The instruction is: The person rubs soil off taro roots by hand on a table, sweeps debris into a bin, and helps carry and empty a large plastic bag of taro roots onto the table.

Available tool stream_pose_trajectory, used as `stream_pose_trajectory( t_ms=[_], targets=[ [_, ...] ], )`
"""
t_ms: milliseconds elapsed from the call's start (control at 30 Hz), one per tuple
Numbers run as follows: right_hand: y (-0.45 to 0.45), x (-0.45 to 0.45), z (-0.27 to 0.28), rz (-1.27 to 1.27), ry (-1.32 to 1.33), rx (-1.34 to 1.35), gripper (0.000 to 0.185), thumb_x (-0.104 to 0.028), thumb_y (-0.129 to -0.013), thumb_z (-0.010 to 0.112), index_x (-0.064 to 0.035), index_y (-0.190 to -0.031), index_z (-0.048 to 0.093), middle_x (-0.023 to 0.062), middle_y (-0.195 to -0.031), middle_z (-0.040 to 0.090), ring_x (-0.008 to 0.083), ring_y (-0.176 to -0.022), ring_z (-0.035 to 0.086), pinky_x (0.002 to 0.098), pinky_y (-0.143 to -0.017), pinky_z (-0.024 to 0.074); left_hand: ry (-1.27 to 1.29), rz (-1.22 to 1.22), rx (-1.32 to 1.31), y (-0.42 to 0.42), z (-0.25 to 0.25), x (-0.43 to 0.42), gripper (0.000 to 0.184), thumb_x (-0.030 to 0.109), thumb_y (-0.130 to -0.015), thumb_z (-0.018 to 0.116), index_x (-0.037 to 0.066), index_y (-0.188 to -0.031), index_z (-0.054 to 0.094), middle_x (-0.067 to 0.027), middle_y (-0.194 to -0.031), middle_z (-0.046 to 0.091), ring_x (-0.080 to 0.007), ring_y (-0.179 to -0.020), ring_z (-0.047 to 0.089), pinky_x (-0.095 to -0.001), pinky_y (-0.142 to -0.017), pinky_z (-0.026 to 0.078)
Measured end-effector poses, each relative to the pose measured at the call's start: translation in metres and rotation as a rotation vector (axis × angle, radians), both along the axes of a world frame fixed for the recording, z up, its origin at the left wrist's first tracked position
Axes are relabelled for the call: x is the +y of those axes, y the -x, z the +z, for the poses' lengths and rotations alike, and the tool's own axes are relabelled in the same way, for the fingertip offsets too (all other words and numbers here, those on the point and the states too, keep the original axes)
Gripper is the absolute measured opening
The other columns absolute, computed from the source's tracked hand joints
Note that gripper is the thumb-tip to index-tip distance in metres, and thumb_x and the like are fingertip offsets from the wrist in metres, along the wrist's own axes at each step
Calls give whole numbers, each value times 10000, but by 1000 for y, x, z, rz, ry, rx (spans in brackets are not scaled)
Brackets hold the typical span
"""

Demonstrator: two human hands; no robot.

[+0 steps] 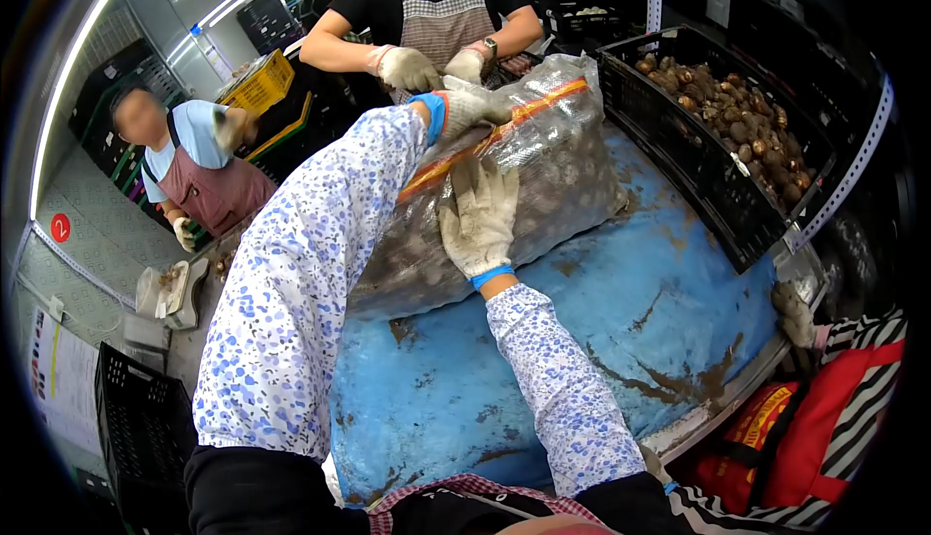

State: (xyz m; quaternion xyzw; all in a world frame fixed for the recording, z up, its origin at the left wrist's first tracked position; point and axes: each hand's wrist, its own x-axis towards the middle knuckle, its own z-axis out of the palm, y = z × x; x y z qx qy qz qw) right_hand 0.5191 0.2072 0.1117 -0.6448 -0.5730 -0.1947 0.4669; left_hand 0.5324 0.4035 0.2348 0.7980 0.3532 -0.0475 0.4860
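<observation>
A full translucent woven sack (562, 171) with a red and yellow stripe lies on a blue covered table (465, 389), lumpy brown contents showing through. My left hand (470, 110), in a dirty white glove, is closed on the upper side of the sack by the stripe; its fingertips are partly hidden. Below it, my right hand (482, 217), also gloved, presses flat on the near side of the sack with fingers spread. Just beyond the sack are the gloved hands (409, 67) of a co-worker in a checked apron.
A black crate (669, 142) of brown root vegetables (742, 123) stands at the right. Another person's gloved hand (795, 314) rests by the table's right edge. At left are a scale (182, 294), an empty-looking black crate (141, 428) and a person in a pink apron (218, 191).
</observation>
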Motion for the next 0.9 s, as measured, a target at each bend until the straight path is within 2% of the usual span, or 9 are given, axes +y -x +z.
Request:
stream_pose_trajectory(
  t_ms=[67,100,367,400,467,533,567,633,900],
  targets=[
    [-1,1,-1,29,-68,53,667,-253,-764,635,-87,-1372,417,127,-1421,382,340,-1340,306,573,-1124,172,-345,-76,-120,9,1,-8,164,202,-885,631,55,-954,659,-25,-860,624,-105,-743,564,-274,-643,463],
    [-2,0,0,30,-76,56,677,-241,-756,640,-87,-1374,408,124,-1423,378,340,-1339,306,572,-1123,173,-157,202,-181,14,19,-35,190,201,-889,613,30,-960,658,-32,-877,630,-116,-763,584,-269,-652,469],
    [-7,-3,0,65,-77,52,747,-233,-733,650,-95,-1406,358,116,-1418,389,326,-1346,307,540,-1133,173,-301,317,-397,32,4,-25,259,226,-871,630,-14,-960,661,-51,-850,633,-117,-729,572,-272,-655,474],
    [-12,0,-4,428,-117,438,726,-303,-783,611,-106,-1428,341,106,-1473,329,306,-1381,262,527,-1155,132,-339,371,-387,32,8,-38,267,227,-858,645,-28,-936,662,-54,-845,637,-112,-722,564,-271,-646,470],
    [-34,14,-28,545,-224,827,701,-352,-815,587,-104,-1428,354,153,-1476,319,319,-1388,253,511,-1164,129,-336,322,-428,34,11,-38,268,217,-846,644,-34,-937,663,-53,-856,645,-115,-733,566,-276,-652,471],
    [-66,33,-43,21,-212,396,683,-402,-846,562,-102,-1427,366,199,-1479,309,333,-1394,244,495,-1174,127,-322,329,-477,33,7,-33,260,200,-839,642,-37,-944,660,-56,-862,647,-122,-744,575,-284,-659,475],
    [-82,31,-18,-184,-191,154,678,-412,-849,554,-103,-1424,370,217,-1469,312,352,-1389,243,506,-1169,125,-318,333,-509,31,6,-34,254,192,-837,641,-36,-946,660,-57,-861,647,-126,-746,579,-289,-660,478],
    [-78,19,13,-303,101,5,652,-397,-858,549,-110,-1419,378,217,-1468,309,383,-1387,229,518,-1159,119,-329,343,-502,27,5,-34,238,172,-834,636,-34,-951,657,-64,-857,647,-136,-748,590,-302,-654,482],
    [-78,29,10,-302,59,0,603,-364,-853,574,-90,-1369,423,195,-1398,378,387,-1354,275,539,-1131,168,-391,342,-443,29,10,-37,303,217,-860,640,-41,-1017,670,-81,-907,671,-132,-757,597,-276,-683,486]
  ],
)
